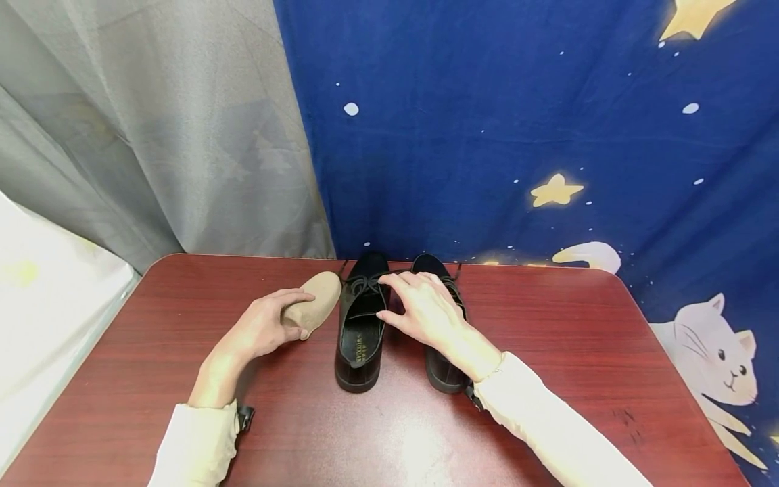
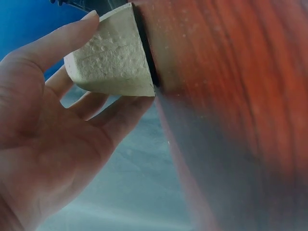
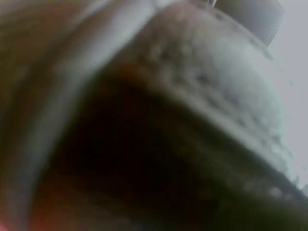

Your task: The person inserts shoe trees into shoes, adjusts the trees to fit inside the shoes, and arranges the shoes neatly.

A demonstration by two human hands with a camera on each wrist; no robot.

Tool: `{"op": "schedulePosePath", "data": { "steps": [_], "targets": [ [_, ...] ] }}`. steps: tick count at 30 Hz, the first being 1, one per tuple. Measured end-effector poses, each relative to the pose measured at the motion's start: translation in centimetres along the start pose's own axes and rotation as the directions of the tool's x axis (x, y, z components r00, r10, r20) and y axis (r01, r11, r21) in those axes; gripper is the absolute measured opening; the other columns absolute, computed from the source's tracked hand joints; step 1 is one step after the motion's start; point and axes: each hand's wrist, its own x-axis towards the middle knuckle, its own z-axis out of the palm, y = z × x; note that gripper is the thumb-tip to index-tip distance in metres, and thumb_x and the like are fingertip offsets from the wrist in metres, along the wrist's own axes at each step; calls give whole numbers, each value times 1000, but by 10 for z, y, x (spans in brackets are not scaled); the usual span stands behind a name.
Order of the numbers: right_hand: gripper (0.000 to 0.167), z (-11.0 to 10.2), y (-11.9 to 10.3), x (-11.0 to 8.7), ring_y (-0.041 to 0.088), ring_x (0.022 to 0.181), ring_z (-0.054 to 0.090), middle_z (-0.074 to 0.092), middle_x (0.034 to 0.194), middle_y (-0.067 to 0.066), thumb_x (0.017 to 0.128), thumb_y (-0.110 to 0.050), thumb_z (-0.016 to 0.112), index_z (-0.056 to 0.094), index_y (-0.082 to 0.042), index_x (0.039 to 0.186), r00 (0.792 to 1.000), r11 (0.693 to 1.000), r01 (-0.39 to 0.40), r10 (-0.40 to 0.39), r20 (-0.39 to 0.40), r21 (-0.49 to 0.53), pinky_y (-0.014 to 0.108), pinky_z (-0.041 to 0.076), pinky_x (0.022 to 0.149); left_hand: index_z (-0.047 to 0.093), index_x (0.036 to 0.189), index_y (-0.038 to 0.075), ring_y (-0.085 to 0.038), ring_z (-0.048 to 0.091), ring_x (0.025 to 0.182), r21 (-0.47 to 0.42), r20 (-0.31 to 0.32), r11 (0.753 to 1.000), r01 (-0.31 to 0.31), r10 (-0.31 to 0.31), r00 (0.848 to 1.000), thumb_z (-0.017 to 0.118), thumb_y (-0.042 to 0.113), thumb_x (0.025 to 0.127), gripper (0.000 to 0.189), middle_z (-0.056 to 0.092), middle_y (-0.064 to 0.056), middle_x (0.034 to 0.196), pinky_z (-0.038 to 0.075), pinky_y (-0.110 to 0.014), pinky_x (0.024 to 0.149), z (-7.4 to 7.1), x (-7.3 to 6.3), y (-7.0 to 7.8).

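Observation:
In the head view, my left hand [image 1: 266,327] grips a beige moulded shoe insert [image 1: 315,306], left of two black lace-up shoes. The left wrist view shows the thumb on one side of the insert [image 2: 113,60] and fingers on the other, near the tabletop. The left black shoe [image 1: 359,368] stands upright with its toe away from me. Over the right black shoe [image 1: 443,372] lies my right hand [image 1: 429,312], covering its middle. That hand's thumb and index finger reach the left shoe's opening, spread apart. The right wrist view is dark and blurred.
The shoes stand on a reddish-brown table [image 1: 535,325] with rounded far corners. Behind its far edge hang a grey curtain [image 1: 231,135] and a blue star-patterned curtain [image 1: 450,135]. White material [image 1: 49,304] lies beyond the left edge.

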Motion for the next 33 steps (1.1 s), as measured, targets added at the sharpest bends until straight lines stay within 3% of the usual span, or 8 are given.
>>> {"op": "schedulePosePath", "data": {
  "steps": [6, 19, 33],
  "targets": [
    [44, 1, 0, 1, 20, 103, 65, 68, 115, 1, 84, -38, 80, 64, -18, 120, 999, 999, 31, -30, -30, 28, 41, 44, 100, 65, 131, 14, -37, 52, 127, -18, 4, 1000, 18, -17, 1000, 85, 9, 76, 59, 58, -15, 136, 40, -52, 104, 0, 0, -1],
    [39, 2, 1, 1, 19, 108, 64, 67, 120, 0, 89, -38, 74, 66, -19, 122, 1000, 998, 28, -28, 3, 49, 39, 46, 98, 60, 135, 11, -37, 52, 127, -6, 3, 1000, 22, -22, 1000, 84, 15, 78, 62, 58, -16, 137, 39, -53, 105, -1, -1, 1],
    [37, 0, 1, 2, 15, 105, 66, 67, 119, -2, 90, -38, 73, 67, -20, 122, 1000, 996, 11, -12, 4, 85, 40, 49, 92, 63, 132, 10, -35, 53, 127, -14, -23, 1000, -24, 24, 999, 83, 13, 79, 57, 59, -16, 136, 39, -50, 106, 0, 0, 0]
  ]
}}
